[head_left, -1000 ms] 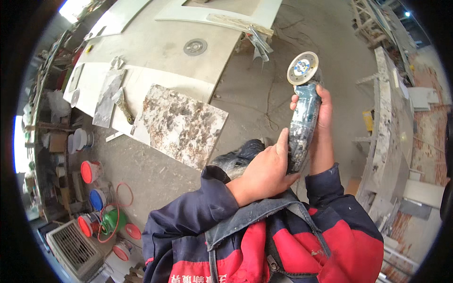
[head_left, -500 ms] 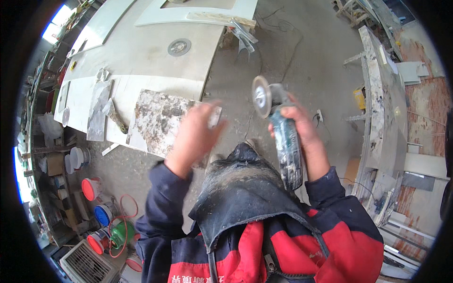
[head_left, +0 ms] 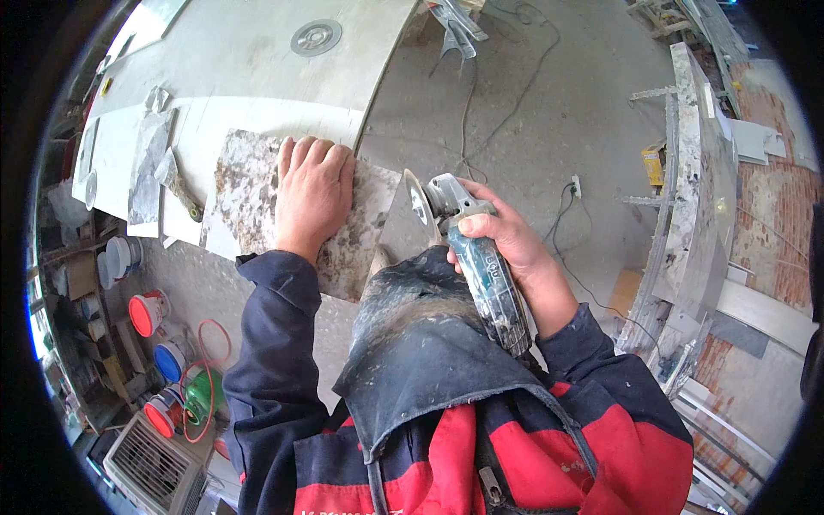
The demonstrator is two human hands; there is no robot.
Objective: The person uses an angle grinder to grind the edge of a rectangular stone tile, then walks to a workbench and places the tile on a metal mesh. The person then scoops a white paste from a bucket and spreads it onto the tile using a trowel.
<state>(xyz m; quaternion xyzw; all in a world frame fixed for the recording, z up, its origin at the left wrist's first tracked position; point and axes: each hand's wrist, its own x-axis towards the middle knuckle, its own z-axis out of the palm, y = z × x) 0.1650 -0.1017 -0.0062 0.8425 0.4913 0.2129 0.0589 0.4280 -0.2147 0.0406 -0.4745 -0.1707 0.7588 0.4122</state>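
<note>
L hand [head_left: 311,199] now on slab [head_left: 245,184], fingers [head_left: 302,154] tog.; R hand's [head_left: 519,249] still wrapped rnd grinder [head_left: 487,287].

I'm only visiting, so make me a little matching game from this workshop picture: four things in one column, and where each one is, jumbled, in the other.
Things:
1. The person's bare left hand
2. The person's bare right hand
3. The grey round disc
4. The round blue-topped bucket

Places:
A. Lying on the pale flat worktop
B. Resting palm-down on the mottled brown-and-white stone-like slab
C. Between two round red-topped buckets
D. Gripping the teal, grey-headed angle grinder

Pairs: 1-B, 2-D, 3-A, 4-C
</note>
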